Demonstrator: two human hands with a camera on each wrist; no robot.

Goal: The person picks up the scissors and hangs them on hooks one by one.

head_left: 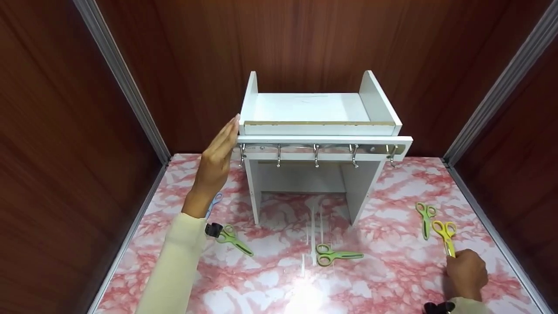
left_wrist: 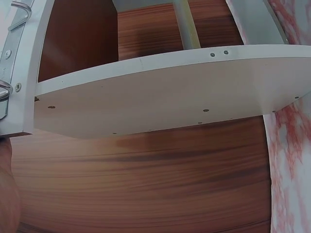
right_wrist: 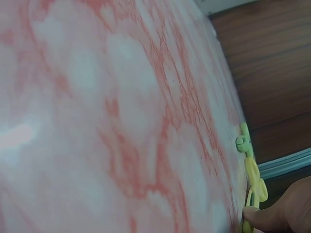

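Note:
A white shelf unit with a row of metal hooks along its front stands towards the back of the table. Against its left side my left hand rests with straight fingers. The left wrist view shows the unit's side panel close up. At the lower right, my right hand pinches yellow scissors by the blade end, their handles pointing away from me. Just beyond them lie green scissors, seen partly in the right wrist view too.
More green scissors lie in front of the unit, and another green pair lies by my left wrist. Blue scissors are partly hidden behind that wrist. Brown wood-grain walls enclose the marbled table.

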